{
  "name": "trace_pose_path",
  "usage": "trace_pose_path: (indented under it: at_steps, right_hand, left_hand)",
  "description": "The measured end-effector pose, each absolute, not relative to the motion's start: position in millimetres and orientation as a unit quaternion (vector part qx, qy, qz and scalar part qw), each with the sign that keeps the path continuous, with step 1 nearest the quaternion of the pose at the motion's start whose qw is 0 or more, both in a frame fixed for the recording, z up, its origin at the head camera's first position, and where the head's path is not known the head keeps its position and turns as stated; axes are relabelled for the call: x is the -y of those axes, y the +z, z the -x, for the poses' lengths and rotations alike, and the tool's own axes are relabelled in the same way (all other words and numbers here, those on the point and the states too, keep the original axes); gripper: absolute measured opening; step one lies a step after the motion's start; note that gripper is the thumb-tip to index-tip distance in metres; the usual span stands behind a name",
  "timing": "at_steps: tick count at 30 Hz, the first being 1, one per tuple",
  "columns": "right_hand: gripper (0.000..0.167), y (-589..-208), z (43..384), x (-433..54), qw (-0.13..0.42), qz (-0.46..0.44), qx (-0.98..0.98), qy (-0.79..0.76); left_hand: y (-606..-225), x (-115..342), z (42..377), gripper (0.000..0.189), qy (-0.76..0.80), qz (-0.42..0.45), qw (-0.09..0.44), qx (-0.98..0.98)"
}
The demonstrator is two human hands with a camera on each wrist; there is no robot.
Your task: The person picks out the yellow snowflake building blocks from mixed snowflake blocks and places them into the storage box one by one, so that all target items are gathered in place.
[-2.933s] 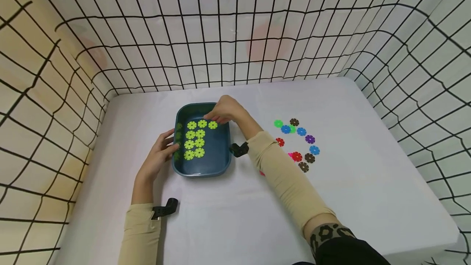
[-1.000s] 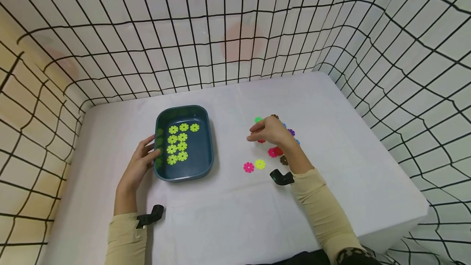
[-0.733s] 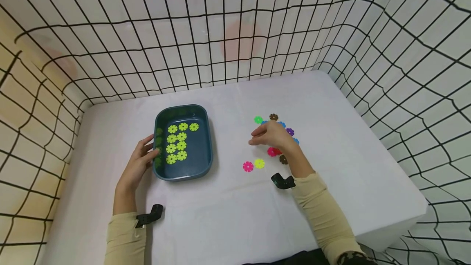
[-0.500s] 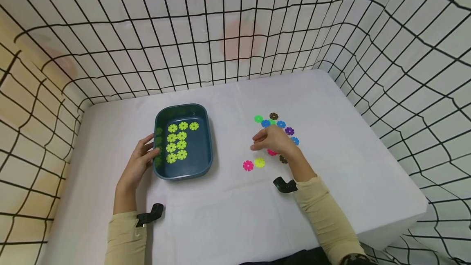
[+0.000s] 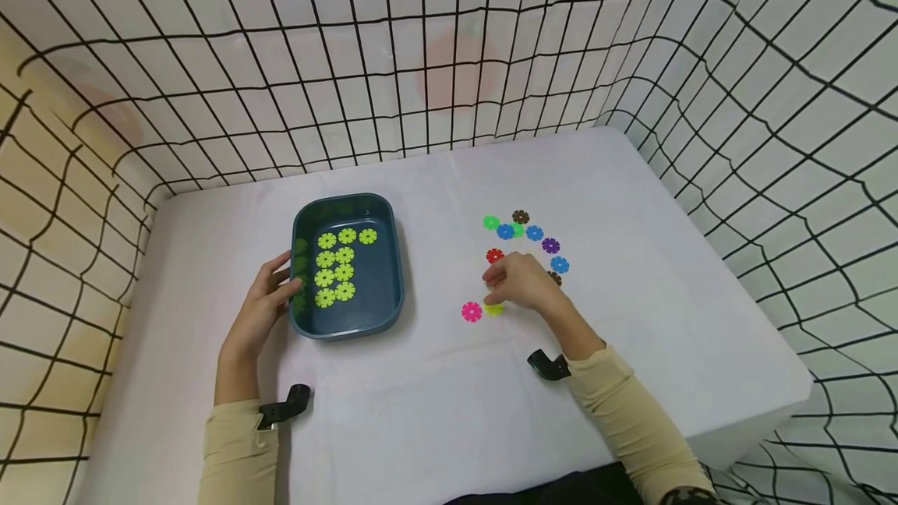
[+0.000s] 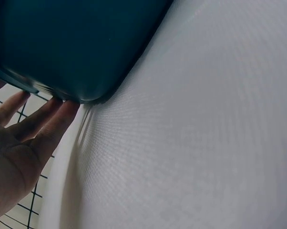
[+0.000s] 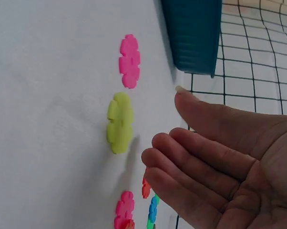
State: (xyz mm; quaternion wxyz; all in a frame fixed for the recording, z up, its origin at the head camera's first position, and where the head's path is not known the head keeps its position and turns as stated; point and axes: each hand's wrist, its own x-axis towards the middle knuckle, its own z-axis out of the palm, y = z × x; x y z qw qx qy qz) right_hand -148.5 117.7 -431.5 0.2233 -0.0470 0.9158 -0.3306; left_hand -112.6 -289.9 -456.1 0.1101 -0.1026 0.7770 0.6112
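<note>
My left hand [image 5: 258, 304] holds the left side of a dark blue-green tray [image 5: 379, 287], thumb at the rim and fingers against the outer wall [image 6: 86, 57]. Inside the tray lie several yellow-green flower-shaped discs [image 5: 344, 272], mostly in rows toward the left. My right hand [image 5: 525, 280] hovers just above a single yellow-green disc [image 7: 120, 123] on the table, fingers loosely bent and nothing held. The thumb and fingertips are apart from that disc in the right wrist view. A pink disc [image 5: 471, 312] lies just left of it.
Beyond the right hand lie loose discs: red [image 5: 494, 256], blue [image 5: 560, 264], purple [image 5: 550, 245], brown [image 5: 521, 217] and green [image 5: 491, 222]. My hand hides some others. Black wire mesh [image 5: 435, 68] stands along the back and sides of the white-covered table [image 5: 393, 411].
My right hand has left the tray, moved right to the loose discs, then come down toward the near yellow-green disc. My left hand has stayed on the tray.
</note>
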Motion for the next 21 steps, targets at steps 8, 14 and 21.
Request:
trace_pose_path:
  at_steps: [8, 14, 21]
  right_hand:
    - [0.039, -434.9, 137.0, -108.2, 0.18, 0.073, -0.951, -0.239]
    - [0.037, -435.2, 126.1, -97.5, 0.154, 0.071, -0.967, -0.191]
    - [0.03, -439.6, 126.6, -93.5, 0.137, 0.086, -0.975, -0.155]
  left_hand:
    - [-457.6, 288.1, 113.1, 0.061, 0.614, 0.112, 0.104, -0.774]
    - [-456.3, 288.9, 111.7, 0.062, 0.616, 0.112, 0.105, -0.773]
    - [-458.1, 289.5, 114.2, 0.061, 0.616, 0.109, 0.108, -0.773]
